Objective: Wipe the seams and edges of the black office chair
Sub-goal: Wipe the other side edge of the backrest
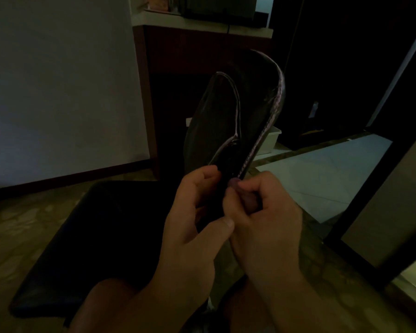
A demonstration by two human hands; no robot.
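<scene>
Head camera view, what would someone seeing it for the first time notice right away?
The two bare hands low in the middle: the left hand grips the edge of the black chair backrest, and the right hand pinches its pale stitched seam just beside it. The backrest curves up to the centre of the dim room, with the dark seat spreading to the lower left.

Dim room, low light. Plain pale wall [58, 80] left of the dark wood cabinet [202, 56], dark skirting board [70, 176] along its foot. Mottled stone floor [22, 224] below. Right of the cabinet: dark doorway [334, 68], pale floor sheet [322, 169], white box [270, 140].
</scene>
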